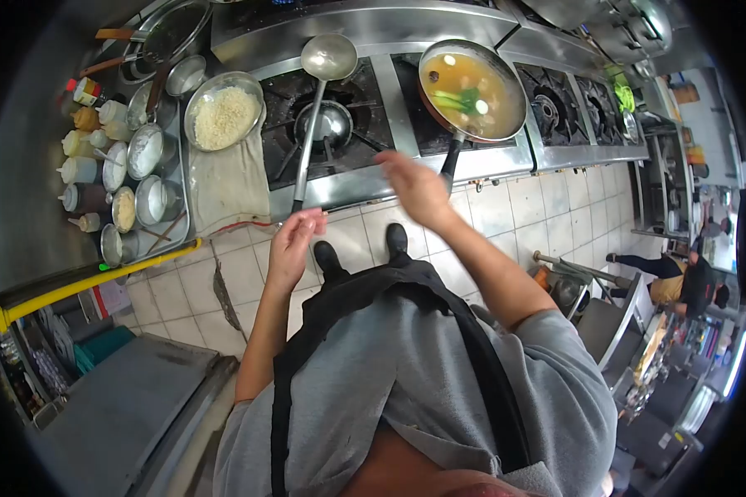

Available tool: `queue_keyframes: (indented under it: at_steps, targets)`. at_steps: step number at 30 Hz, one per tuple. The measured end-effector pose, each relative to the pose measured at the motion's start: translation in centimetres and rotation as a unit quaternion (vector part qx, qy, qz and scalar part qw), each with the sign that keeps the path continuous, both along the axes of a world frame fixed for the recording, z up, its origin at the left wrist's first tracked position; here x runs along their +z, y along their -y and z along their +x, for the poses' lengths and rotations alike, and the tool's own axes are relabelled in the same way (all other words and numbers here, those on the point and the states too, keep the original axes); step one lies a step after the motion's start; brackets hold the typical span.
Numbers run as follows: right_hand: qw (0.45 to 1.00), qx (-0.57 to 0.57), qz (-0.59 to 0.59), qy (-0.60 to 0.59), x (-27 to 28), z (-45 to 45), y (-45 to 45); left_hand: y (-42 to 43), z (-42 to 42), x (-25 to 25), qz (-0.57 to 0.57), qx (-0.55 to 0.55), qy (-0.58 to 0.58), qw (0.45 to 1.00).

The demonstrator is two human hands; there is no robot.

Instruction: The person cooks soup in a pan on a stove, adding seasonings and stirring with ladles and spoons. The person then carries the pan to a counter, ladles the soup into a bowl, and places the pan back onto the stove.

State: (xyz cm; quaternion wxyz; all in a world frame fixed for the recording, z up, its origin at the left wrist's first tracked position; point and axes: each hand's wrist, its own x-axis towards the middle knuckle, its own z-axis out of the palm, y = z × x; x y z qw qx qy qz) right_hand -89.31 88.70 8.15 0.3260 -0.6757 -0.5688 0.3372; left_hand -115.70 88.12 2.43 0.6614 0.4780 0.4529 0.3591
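Note:
My left hand [290,251] is held palm-up in front of the stove, fingers curled with the tips close together; whatever they may hold is too small to see. Just beyond it ends the dark handle of a long ladle [308,137], which lies across a burner. To the right, my right hand [418,192] hovers with fingers stretched to the left and nothing visible in it. Close by is the black handle of a frying pan [515,83], apparently not gripped. Brownish broth [477,73] fills the pan, with green leafy vegetable [462,101] and white pieces in it.
A metal bowl of cooked rice [225,118] stands left of the burner on a beige cloth [228,184]. Several sauce bottles [79,171] and seasoning tins [147,151] crowd the far left. A yellow pipe [99,284] runs along the edge. Another person [690,277] is at the right.

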Motion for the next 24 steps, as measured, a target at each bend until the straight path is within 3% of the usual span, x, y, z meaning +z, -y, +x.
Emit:
queue_keyframes:
  at_steps: [1,3,7,11,12,14,17,19,21,22,23,24]
  targets:
    - [1.000,-0.021,-0.003,-0.010,0.1,3.2,-0.1,0.9,0.0,-1.4,-0.030,-0.046,-0.045,0.997]
    - [0.998,-0.033,-0.035,-0.035,0.4,9.1,-0.4,3.6,0.3,-4.3,-0.031,-0.015,-0.068,0.997]
    - [0.999,-0.027,0.031,-0.033,1.2,18.2,-1.2,9.3,-1.1,-10.6,-0.123,0.017,-0.142,0.982]
    - [0.998,-0.036,-0.033,-0.042,3.2,22.7,-3.1,15.9,-3.7,-19.2,-0.210,0.086,-0.195,0.954]
    - [0.998,-0.030,-0.034,-0.043,3.1,23.4,-3.6,17.4,-4.1,-19.9,-0.211,0.092,-0.195,0.953]
    - [0.984,-0.028,-0.075,-0.159,2.9,24.6,-4.6,19.9,-4.6,-20.5,-0.254,0.086,-0.280,0.922]
    - [0.963,-0.043,-0.092,-0.248,1.2,26.4,-6.3,23.1,-4.6,-20.6,-0.267,0.097,-0.289,0.914]
    - [0.975,-0.027,-0.074,-0.209,-1.0,27.9,-8.1,24.5,-4.2,-20.7,-0.259,0.102,-0.288,0.916]
    - [0.995,0.009,-0.095,0.014,-3.9,30.5,-10.0,25.4,-3.8,-20.3,-0.290,0.081,-0.320,0.898]
    - [0.977,-0.002,-0.074,0.201,-3.6,30.4,-10.7,25.5,-3.6,-20.2,-0.289,0.083,-0.320,0.898]
    - [0.977,-0.001,-0.073,0.201,-3.5,30.3,-10.8,25.6,-3.4,-20.1,-0.294,0.064,-0.323,0.898]
    - [0.954,-0.029,-0.047,0.296,-3.4,30.0,-10.9,25.7,-3.2,-20.1,-0.299,0.045,-0.325,0.896]
